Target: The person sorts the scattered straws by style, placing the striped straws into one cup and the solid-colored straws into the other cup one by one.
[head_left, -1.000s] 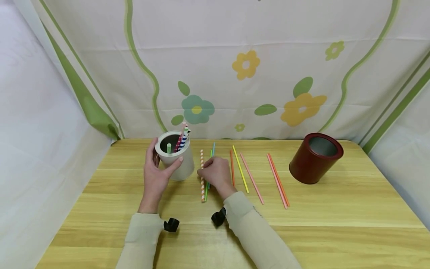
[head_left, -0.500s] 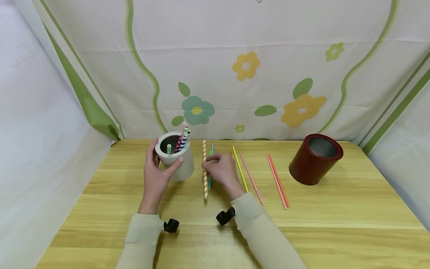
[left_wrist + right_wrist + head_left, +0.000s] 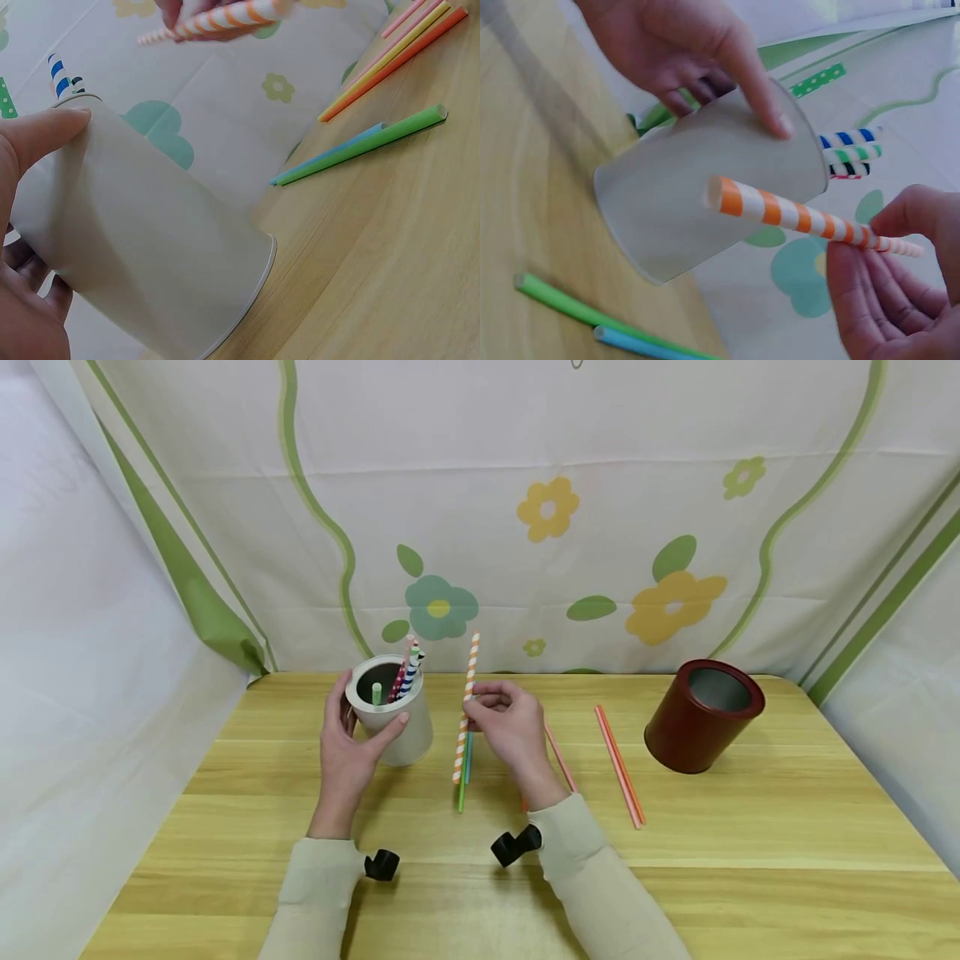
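Observation:
My left hand (image 3: 351,760) grips the white can (image 3: 408,735) round its side, thumb near the rim. Several patterned paper straws (image 3: 408,677) lean inside it, among them a blue-striped one (image 3: 58,75) and a green dotted one (image 3: 819,80). Between thumb and fingers my right hand (image 3: 513,727) pinches an orange-and-white striped straw (image 3: 466,710), raised above the table to the right of the can. In the right wrist view this straw (image 3: 802,217) passes in front of the can. Below it lie a green straw (image 3: 367,144) and a blue straw (image 3: 330,156).
A dark red can (image 3: 693,718), open at the top, stands at the right back. Pink and orange straws (image 3: 621,768) lie left of it; more straws are partly hidden behind my right hand. A floral curtain (image 3: 480,510) hangs behind the wooden table (image 3: 450,893).
My right hand has picked the orange-striped straw up off the table and carried it upward and slightly right. The left hand and the white can have stayed in place.

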`<control>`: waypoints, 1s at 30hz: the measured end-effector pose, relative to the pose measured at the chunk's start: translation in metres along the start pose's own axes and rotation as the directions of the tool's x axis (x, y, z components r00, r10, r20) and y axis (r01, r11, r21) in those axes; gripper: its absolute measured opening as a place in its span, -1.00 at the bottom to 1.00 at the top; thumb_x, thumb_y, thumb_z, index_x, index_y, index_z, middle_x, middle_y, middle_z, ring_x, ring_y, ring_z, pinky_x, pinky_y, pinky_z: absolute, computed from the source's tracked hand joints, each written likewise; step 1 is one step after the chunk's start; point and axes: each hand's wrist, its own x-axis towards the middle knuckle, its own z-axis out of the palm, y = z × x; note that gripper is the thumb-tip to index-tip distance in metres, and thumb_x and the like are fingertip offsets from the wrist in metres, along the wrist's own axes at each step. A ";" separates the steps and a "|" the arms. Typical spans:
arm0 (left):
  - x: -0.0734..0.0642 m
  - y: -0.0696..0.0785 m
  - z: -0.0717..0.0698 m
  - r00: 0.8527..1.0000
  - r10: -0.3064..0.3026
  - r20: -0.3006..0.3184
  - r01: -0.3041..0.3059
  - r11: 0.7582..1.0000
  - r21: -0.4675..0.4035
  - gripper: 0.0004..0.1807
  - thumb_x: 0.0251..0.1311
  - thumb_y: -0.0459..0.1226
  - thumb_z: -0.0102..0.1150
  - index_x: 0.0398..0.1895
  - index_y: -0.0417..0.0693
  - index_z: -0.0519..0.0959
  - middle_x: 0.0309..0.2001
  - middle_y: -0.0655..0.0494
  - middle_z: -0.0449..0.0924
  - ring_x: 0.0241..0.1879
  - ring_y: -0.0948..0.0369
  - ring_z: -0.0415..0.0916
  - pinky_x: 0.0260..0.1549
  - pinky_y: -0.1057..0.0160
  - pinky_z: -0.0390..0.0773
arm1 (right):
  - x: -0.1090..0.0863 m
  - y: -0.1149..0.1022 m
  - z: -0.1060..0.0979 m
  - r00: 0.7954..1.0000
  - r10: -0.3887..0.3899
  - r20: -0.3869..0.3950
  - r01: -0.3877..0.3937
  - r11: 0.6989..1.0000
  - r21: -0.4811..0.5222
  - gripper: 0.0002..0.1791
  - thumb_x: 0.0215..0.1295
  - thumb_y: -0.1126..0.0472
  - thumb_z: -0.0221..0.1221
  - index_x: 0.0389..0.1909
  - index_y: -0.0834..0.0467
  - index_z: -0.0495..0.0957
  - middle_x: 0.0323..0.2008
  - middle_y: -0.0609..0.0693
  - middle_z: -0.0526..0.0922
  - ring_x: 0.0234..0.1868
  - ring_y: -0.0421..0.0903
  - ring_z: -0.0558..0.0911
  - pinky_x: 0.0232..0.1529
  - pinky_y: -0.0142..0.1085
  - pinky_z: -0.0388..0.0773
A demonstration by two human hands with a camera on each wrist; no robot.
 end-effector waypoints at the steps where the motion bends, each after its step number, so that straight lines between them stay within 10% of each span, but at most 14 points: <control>1: 0.000 0.000 0.000 1.000 0.002 -0.001 -0.002 1.000 -0.002 0.12 0.14 -0.37 0.62 0.71 0.10 0.15 0.64 0.11 0.27 0.67 0.15 0.15 0.74 0.06 0.07 | 0.000 -0.002 0.000 1.000 -0.020 -0.004 0.020 1.000 0.023 -0.78 0.27 0.42 0.35 -0.06 0.29 0.72 -0.33 0.03 0.74 -0.40 -0.15 0.76 -0.25 -0.23 0.86; 10: 0.001 0.000 0.001 1.000 0.000 -0.003 0.000 1.000 -0.012 0.12 0.13 -0.40 0.61 0.71 0.08 0.15 0.64 0.09 0.28 0.66 0.15 0.16 0.74 0.09 0.08 | -0.003 -0.023 0.004 0.980 -0.185 -0.071 0.193 0.973 0.125 -0.78 0.25 0.44 0.36 -0.08 0.33 0.69 -0.30 0.08 0.74 -0.32 -0.16 0.74 -0.21 -0.24 0.87; 19: 0.000 -0.001 0.000 1.000 0.003 -0.003 -0.003 1.000 -0.008 0.12 0.13 -0.40 0.61 0.71 0.07 0.15 0.64 0.08 0.28 0.67 0.14 0.15 0.74 0.07 0.08 | -0.006 -0.042 0.019 0.902 -0.418 -0.107 0.430 0.887 0.169 -0.77 0.22 0.49 0.33 -0.10 0.36 0.61 -0.26 -0.10 0.72 -0.25 -0.19 0.71 -0.17 -0.37 0.82; 30: 0.000 0.002 -0.001 1.000 -0.003 -0.004 0.003 1.000 0.004 0.12 0.12 -0.36 0.64 0.70 0.04 0.17 0.65 0.07 0.28 0.68 0.11 0.14 0.74 0.03 0.09 | -0.006 -0.052 0.038 0.880 -0.462 -0.111 0.476 0.857 0.200 -0.76 0.19 0.46 0.34 -0.13 0.31 0.58 -0.27 -0.16 0.69 -0.21 -0.17 0.72 -0.16 -0.41 0.78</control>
